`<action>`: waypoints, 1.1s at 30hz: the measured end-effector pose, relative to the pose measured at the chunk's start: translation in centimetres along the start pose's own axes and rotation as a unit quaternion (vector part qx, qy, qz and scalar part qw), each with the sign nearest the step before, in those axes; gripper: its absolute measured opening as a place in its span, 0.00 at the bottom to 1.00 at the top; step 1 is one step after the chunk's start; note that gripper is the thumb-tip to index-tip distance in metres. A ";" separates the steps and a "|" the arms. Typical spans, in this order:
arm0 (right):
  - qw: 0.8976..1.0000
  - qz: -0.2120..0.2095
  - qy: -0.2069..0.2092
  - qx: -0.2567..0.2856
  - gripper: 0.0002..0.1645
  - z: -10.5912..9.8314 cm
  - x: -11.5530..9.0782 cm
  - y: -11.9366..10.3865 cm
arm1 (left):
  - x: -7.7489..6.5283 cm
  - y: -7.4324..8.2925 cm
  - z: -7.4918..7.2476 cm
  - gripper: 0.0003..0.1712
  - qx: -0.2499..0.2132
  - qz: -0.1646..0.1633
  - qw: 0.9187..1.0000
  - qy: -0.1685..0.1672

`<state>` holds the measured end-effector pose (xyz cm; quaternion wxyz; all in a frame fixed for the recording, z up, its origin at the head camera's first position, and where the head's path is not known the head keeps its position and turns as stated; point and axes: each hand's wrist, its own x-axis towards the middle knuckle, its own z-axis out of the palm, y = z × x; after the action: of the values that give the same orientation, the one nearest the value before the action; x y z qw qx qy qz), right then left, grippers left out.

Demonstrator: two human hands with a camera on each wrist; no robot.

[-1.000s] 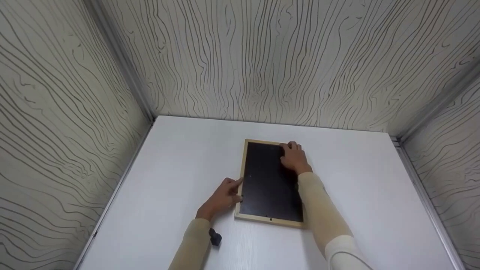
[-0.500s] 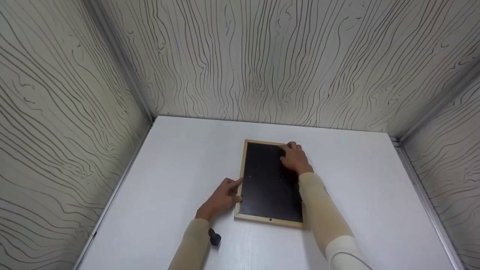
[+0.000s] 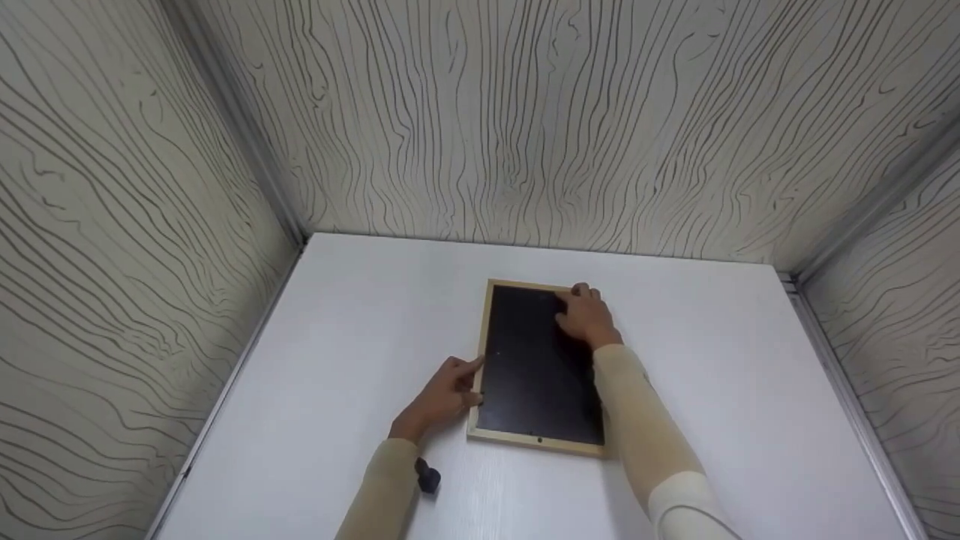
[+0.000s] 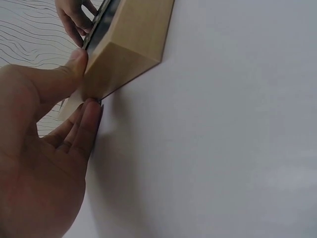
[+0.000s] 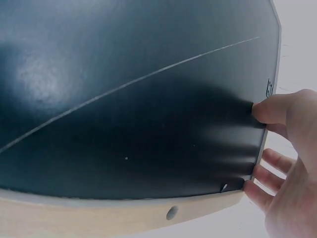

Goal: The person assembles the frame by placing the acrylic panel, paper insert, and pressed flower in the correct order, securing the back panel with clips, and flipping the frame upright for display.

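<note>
A rectangular black board in a pale wooden frame (image 3: pixel 540 364) lies on the white table in the head view, with a small dark hole in its near rail. My left hand (image 3: pixel 442 397) grips its left side; the left wrist view shows the thumb on the upper edge of the thick frame (image 4: pixel 141 32) and fingers under its lower edge. At the far right corner, my right hand (image 3: pixel 586 315) holds the board. In the right wrist view its thumb presses the black face (image 5: pixel 148 114), marked by a thin pale line, and the other fingers touch the edge.
The white table (image 3: pixel 360 322) runs back to a wall panel (image 3: pixel 480 127) with a wood-grain pattern. Similar panels stand at both sides, with grey metal rails at the corners. A small black device (image 3: pixel 428 477) sits at my left wrist.
Both hands keep their places on the board, and the board stays put. Only a very slight shift of the head view shows.
</note>
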<state>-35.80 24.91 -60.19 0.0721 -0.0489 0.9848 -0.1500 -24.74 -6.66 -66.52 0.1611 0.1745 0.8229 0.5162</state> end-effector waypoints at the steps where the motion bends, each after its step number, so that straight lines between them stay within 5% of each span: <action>1: 1.000 -0.001 0.001 -0.003 0.33 0.0 0.0 -0.1 | 0.0 0.0 0.0 0.44 -0.001 -0.004 1.000 0.001; 33: 1.000 0.003 0.003 0.008 0.40 0.9 0.6 0.0 | 0.1 -0.1 -0.1 0.43 0.009 0.007 1.000 0.005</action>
<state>-36.22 24.59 -61.09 0.0697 -0.0446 0.9841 -0.1575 -24.90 -6.72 -66.60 0.1523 0.1789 0.8269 0.5110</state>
